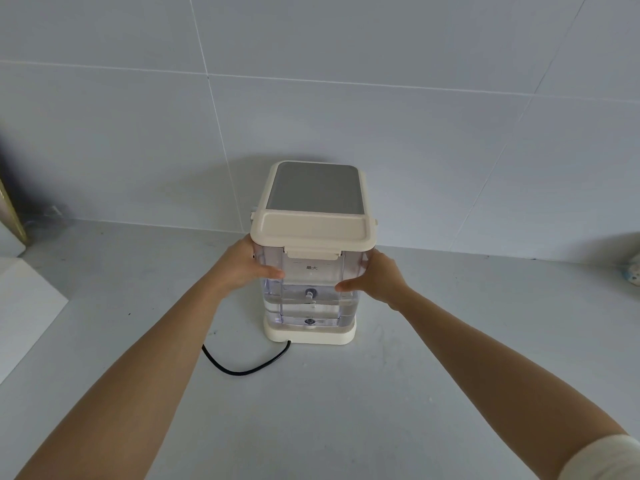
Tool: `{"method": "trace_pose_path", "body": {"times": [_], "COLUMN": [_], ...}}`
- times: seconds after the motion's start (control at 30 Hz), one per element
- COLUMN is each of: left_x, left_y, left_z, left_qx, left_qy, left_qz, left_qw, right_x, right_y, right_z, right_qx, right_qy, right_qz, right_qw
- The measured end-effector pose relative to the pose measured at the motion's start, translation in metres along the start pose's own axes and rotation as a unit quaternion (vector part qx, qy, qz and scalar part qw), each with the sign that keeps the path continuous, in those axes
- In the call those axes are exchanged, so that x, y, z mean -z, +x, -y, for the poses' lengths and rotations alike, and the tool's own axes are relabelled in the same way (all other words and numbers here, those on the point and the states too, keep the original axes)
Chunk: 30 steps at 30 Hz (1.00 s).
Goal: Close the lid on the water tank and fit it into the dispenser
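Right now I am gripping the clear water tank [310, 292] from both sides, just below the middle of the frame. My left hand [242, 268] is pressing against its left wall, thumb curling onto the front face, and my right hand [379, 277] is clasping the right wall the same way, its thumb pointing inward across the front. Both hands are closed on the tank, near its upper half, just under the cream lid [313, 226].

That lid is sitting flat on top of the tank, and its front latch tab [312, 252] is lying down over the rim. Through the front wall I am seeing printed characters, with a small round fitting below them and another one near the bottom.

The tank is standing upright on the cream base of the dispenser [313, 188], in front of the taller body with the grey top panel. Whether it is seated fully I cannot tell.

A black power cord [242, 367] is curving out from the base toward the lower left across the pale countertop [346, 410]. Behind everything, grey wall tiles [346, 98] are filling the upper frame. At the lower right corner, a light sleeve [602, 459] is covering my right upper arm.
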<state>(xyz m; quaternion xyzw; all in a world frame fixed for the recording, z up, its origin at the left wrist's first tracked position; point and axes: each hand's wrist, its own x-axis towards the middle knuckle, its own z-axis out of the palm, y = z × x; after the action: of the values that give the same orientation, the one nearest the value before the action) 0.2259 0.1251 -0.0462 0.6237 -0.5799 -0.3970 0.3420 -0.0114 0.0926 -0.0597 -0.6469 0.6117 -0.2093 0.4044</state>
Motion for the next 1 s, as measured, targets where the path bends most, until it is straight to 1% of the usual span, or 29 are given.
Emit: {"method": "trace_pose_path", "body": {"times": [0.23, 0.47, 0.63, 0.83, 0.9, 1.0], "left_x": [0.0, -0.003, -0.017, -0.019, -0.017, -0.011], "left_y": [0.0, -0.001, -0.013, -0.029, -0.033, -0.035], "left_z": [0.002, 0.004, 0.009, -0.013, -0.026, -0.049], "left_qx": [0.02, 0.026, 0.028, -0.035, -0.055, -0.093], "left_qy": [0.024, 0.007, 0.007, 0.012, 0.041, 0.113], "left_qz": [-0.001, -0.006, -0.057, -0.126, -0.145, -0.173], "left_qw": [0.999, 1.0, 0.998, 0.991, 0.987, 0.974], "right_x": [-0.001, 0.0, 0.001, 0.017, 0.028, 0.049], "right_y": [-0.002, -0.005, -0.013, -0.022, -0.027, -0.031], "right_z": [0.001, 0.004, 0.006, 0.014, 0.021, 0.033], "right_qx": [0.0, -0.002, -0.002, 0.029, 0.043, 0.087], "right_qy": [-0.004, -0.015, -0.018, -0.048, -0.044, -0.052], "right_qz": [-0.001, 0.006, 0.016, 0.016, 0.018, -0.008], "right_qw": [1.0, 1.0, 1.0, 0.998, 0.998, 0.995]}}
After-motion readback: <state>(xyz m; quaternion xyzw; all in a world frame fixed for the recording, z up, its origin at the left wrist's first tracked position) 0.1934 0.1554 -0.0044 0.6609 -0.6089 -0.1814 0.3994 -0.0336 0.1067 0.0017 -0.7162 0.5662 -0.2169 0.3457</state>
